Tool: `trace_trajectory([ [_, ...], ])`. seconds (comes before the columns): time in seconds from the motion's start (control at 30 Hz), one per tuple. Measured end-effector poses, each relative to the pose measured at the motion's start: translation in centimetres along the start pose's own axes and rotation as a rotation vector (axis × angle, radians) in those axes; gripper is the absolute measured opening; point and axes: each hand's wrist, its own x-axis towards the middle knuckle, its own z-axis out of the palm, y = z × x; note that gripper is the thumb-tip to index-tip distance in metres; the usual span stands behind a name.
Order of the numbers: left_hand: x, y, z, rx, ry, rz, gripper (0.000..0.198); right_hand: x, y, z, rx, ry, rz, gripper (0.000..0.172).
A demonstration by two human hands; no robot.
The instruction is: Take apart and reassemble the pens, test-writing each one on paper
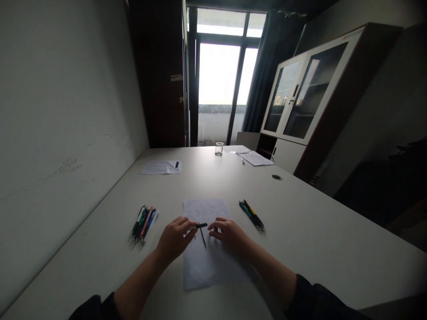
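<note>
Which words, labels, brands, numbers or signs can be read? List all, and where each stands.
Nothing can be read.
Middle sheet: rows of marks, too small.
Left sheet: marks too small.
Right papers: marks too small.
Cabinet: faint reddish mark, too blurred.
Left pens, right pens, black part: no lettering can be made out.

The table (207,180) (white) carries papers (202,269), pens (144,223), a glass (219,149).

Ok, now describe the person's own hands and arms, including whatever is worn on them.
The left hand and right hand are bare, without gloves; no ring, watch or bracelet shows. Both forearms are uncovered up to a very dark, near-black left sleeve and matching right sleeve, with no visible markings.
</note>
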Motion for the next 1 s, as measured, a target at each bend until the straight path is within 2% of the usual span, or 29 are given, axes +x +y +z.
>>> trace_trajectory([
  [0.13, -0.02, -0.1, 0.09, 0.002, -0.005, -0.008, 0.013, -0.02, -0.01, 0.06, 0.004, 0.001, -0.01, 0.009],
  [0.43, -0.03, 0.09, -0.16, -0.003, -0.022, -0.014, 0.013, 0.11, -0.69, -0.68, 0.086, 0.096, -0.001, 0.012],
  [0.63, -0.01, 0.1, -0.18, -0.002, -0.026, -0.017, 0.014, -0.06, -0.77, -0.5, 0.255, 0.083, 0.034, 0.022],
  [0.73, 0.02, 0.04, -0.15, 0.0, -0.031, -0.018, 0.014, -0.01, -0.73, -0.4, 0.305, 0.09, 0.006, 0.026],
  [1.0, -0.14, -0.21, 0.14, -0.008, -0.043, -0.024, 0.013, 0.05, -0.4, -0.36, 0.262, 0.129, -0.083, 0.025],
])
